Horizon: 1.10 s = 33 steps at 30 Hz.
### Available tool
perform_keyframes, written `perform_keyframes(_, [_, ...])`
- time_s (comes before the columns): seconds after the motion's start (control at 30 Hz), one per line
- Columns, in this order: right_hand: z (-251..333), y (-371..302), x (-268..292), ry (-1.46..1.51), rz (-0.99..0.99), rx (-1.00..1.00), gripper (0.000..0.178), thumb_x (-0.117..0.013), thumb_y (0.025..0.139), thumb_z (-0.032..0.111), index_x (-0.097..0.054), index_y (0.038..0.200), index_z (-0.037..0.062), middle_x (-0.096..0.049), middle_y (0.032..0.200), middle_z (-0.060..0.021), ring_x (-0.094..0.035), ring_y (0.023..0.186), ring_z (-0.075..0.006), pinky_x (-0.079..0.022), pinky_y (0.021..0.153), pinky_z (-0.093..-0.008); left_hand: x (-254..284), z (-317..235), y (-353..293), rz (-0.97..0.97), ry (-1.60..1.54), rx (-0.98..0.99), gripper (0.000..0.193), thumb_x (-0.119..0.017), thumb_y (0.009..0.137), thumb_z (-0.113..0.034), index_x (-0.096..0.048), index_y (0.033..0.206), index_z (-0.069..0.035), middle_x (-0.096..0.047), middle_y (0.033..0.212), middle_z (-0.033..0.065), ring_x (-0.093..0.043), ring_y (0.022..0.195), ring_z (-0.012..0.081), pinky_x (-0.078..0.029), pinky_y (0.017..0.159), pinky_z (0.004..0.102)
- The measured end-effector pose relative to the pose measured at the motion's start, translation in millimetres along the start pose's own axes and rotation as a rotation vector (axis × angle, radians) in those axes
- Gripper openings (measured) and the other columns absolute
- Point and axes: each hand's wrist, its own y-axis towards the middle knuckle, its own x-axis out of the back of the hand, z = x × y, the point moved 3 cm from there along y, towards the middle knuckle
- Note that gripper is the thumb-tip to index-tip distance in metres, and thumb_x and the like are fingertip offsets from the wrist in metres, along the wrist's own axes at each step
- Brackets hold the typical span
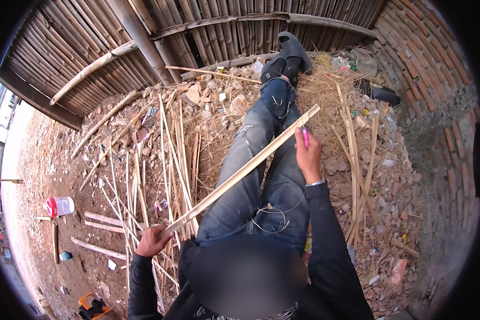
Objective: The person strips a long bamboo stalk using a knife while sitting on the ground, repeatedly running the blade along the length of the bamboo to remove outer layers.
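The strip [240, 173], long and pale, slanted across the person's outstretched legs [226, 197], its near end to the left and its far end beyond the right knee. The left hand [152, 240] was closed around the near end, beside the left hip. The right hand [308, 157] gripped a pink tool [305, 137] just beside the far end; whether its fingers also touched the strip was hard to tell. A silver band [316, 183] circled the right wrist. A thin loop [272, 218] lay on the thighs. More strips lay in a loose heap [168, 154] left of the legs and in a smaller bunch [354, 165] to the right. Rubble [197, 96] spread about the crossed shoes [292, 56], near a slatted wall [218, 37]. A white and red bucket [63, 206] stood well apart, far left.
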Motion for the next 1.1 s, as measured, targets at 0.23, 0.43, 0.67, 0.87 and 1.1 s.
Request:
perform_keyframes(0.23, [7, -33, 3, 0.150, 0.288, -0.012, 0.048, -0.056, 0.110, 0.043, -0.072, 0.093, 0.0011, -0.068, 0.071, -0.0151, -0.069, 0.067, -0.0336, -0.048, 0.062, -0.0474, -4, 2, 8, -0.026, 0.061, 0.011, 0.039, -0.072, 0.101, -0.035, -0.066, 0.088, 0.001, -0.058, 0.068, 0.0233, -0.061, 0.064, 0.0404, -0.047, 0.063, 0.0485])
perform_keyframes(0.43, [-8, -14, 11, -0.079, 0.103, -0.064, 0.046, -0.054, 0.110, 0.037, -0.068, 0.091, -0.0023, -0.064, 0.076, -0.0278, -0.063, 0.074, -0.0504, -0.045, 0.063, -0.0542, -2, 5, 16, -0.046, 0.128, -0.061, 0.037, -0.072, 0.102, -0.036, -0.066, 0.094, 0.000, -0.062, 0.070, 0.0248, -0.065, 0.067, 0.0445, -0.049, 0.063, 0.0518])
perform_keyframes(0.67, [36, -81, -20, -0.017, 0.335, -0.026, 0.045, -0.058, 0.109, 0.035, -0.068, 0.084, -0.0004, -0.063, 0.072, -0.0271, -0.062, 0.073, -0.0521, -0.045, 0.061, -0.0562, -16, -14, 43, -0.044, 0.166, -0.137, 0.036, -0.071, 0.102, -0.034, -0.067, 0.097, 0.001, -0.064, 0.073, 0.0261, -0.066, 0.074, 0.0491, -0.050, 0.066, 0.0537])
perform_keyframes(0.87, [60, -144, -33, 0.056, 0.403, -0.029, 0.045, -0.058, 0.109, 0.036, -0.067, 0.085, -0.0008, -0.065, 0.074, -0.0282, -0.064, 0.073, -0.0528, -0.047, 0.061, -0.0581, -42, -59, 89, -0.036, 0.047, -0.202, 0.035, -0.064, 0.106, -0.033, -0.062, 0.096, 0.001, -0.063, 0.072, 0.0277, -0.066, 0.075, 0.0513, -0.048, 0.065, 0.0577])
perform_keyframes(1.1, [61, -142, -26, 0.150, 0.706, -0.084, 0.054, -0.057, 0.110, 0.042, -0.065, 0.083, -0.0035, -0.060, 0.069, -0.0262, -0.061, 0.067, -0.0472, -0.047, 0.061, -0.0506, -61, -105, 119, -0.113, 0.037, -0.139, 0.036, -0.065, 0.104, -0.034, -0.062, 0.095, 0.001, -0.065, 0.077, 0.0293, -0.067, 0.080, 0.0513, -0.050, 0.070, 0.0563])
